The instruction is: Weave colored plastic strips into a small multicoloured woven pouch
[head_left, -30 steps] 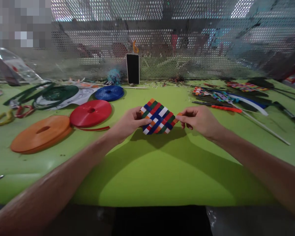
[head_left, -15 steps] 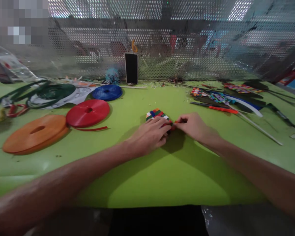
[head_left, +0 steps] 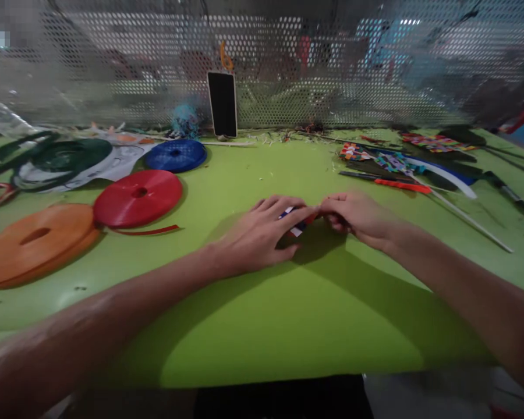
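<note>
A small woven mat point(head_left: 296, 222) of red, blue, white, green and orange strips lies on the green table point(head_left: 262, 314), almost wholly covered. My left hand point(head_left: 262, 233) lies over it with fingers stretched flat, pressing it down. My right hand point(head_left: 358, 216) is at the mat's right edge, fingers curled in a pinch on that edge; what exactly they grip is hidden.
Strip reels sit at the left: orange point(head_left: 30, 244), red point(head_left: 137, 198), blue point(head_left: 176, 155), dark green point(head_left: 56, 157). A black phone point(head_left: 222, 105) leans on the perforated metal screen. Woven pieces, loose strips and a red-handled tool point(head_left: 399, 185) lie at the right.
The mat, held up between both hands a second ago, has been laid on the table. My left hand moved over it and flattened; the view shifted slightly.
</note>
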A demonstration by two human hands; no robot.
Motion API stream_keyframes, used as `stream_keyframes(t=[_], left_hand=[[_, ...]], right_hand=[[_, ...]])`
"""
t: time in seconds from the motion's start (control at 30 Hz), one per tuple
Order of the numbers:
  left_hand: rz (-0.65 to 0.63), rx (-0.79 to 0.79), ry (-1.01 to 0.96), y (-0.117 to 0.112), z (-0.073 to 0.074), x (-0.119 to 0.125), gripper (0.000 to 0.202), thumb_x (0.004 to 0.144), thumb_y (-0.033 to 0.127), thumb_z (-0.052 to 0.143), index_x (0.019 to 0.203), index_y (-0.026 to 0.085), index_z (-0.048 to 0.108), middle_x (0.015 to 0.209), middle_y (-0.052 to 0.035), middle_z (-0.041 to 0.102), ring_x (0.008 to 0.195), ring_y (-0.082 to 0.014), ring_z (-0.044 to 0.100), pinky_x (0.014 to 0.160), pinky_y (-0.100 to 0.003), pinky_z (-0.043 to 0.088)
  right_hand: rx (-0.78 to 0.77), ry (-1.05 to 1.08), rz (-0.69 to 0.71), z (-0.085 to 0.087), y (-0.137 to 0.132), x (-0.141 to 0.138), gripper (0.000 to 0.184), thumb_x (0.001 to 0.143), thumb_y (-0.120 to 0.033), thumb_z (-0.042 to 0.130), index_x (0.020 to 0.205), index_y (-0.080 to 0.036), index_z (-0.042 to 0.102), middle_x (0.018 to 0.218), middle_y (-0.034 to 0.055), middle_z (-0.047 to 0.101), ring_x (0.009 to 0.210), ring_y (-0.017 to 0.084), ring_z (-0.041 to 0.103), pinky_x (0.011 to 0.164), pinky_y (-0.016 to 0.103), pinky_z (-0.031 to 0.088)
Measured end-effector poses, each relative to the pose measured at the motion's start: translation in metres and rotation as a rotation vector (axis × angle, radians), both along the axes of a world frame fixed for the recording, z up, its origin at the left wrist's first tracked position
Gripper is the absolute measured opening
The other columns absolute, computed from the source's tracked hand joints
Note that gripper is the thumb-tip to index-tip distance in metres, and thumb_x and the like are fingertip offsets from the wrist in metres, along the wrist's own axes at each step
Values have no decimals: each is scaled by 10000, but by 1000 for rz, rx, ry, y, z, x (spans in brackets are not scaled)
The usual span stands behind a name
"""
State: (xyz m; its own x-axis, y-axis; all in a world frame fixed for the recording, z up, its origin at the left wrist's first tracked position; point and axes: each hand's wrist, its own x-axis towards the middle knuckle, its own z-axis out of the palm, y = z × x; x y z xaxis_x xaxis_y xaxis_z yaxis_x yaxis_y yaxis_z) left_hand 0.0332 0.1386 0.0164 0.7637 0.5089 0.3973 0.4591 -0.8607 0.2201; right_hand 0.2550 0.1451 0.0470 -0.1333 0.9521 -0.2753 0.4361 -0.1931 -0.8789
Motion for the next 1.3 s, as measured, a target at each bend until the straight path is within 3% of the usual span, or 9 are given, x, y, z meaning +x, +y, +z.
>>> stream_keyframes(t=[0.13, 0.3, 0.5, 0.67, 0.9, 1.1, 1.3], left_hand=[[-41, -63, -150, 3, -1, 2, 513, 950, 109, 474, 1463, 134, 469, 1433, -159, 575, 1330, -260, 523, 1132, -436, 445], [-17, 48, -44, 2, -5, -2, 406, 1023, 122, 398, 1393, 103, 563, 1363, -173, 654, 1240, -266, 619, 1068, -449, 487], [-102, 84, 2, 4, -12, -13, 393, 1068, 181, 387, 1423, 168, 552, 1373, -145, 660, 1240, -235, 631, 1048, -425, 481], [-186, 57, 22, 7, -13, -13, 408, 1069, 201, 402, 1456, 222, 532, 1402, -114, 648, 1294, -229, 601, 1071, -420, 458], [-182, 16, 147, 4, -2, -9, 408, 1039, 164, 401, 1398, 189, 593, 1393, -109, 653, 1287, -264, 599, 1081, -446, 450], [-163, -6, 197, -2, -5, -12, 475, 1034, 259, 453, 1506, 218, 481, 1493, -120, 558, 1383, -280, 501, 1177, -473, 354], [-185, -126, 191, -1, -3, -19, 471, 1056, 288, 386, 1514, 224, 475, 1555, -134, 448, 1484, -296, 354, 1236, -501, 273]], right_hand=[[-100, 148, -12, 7, -8, -7, 263, 826, -296, 643, 603, -200, 544, 535, -15, 454, 464, 95, 375, 419, 254, 217], [-129, 145, 11, 5, -11, -14, 287, 796, -241, 635, 553, -200, 487, 516, -34, 408, 455, 78, 336, 429, 254, 178], [99, -106, 71, -10, -5, -10, 263, 731, -173, 620, 491, -205, 518, 452, -36, 381, 440, 89, 308, 449, 285, 191], [211, -441, 149, -5, -5, -9, 311, 759, -176, 629, 467, -196, 526, 468, -12, 426, 458, 98, 317, 477, 310, 205], [283, -547, 193, -4, -10, -12, 329, 727, -135, 608, 430, -192, 477, 451, -2, 393, 460, 96, 305, 475, 309, 208], [336, -571, 240, -3, -9, -8, 296, 778, -165, 619, 496, -192, 534, 488, -2, 481, 495, 117, 373, 532, 316, 253], [477, -562, 307, -7, -21, -2, 170, 869, -244, 614, 743, -193, 716, 738, 47, 731, 625, 162, 566, 615, 304, 357]])
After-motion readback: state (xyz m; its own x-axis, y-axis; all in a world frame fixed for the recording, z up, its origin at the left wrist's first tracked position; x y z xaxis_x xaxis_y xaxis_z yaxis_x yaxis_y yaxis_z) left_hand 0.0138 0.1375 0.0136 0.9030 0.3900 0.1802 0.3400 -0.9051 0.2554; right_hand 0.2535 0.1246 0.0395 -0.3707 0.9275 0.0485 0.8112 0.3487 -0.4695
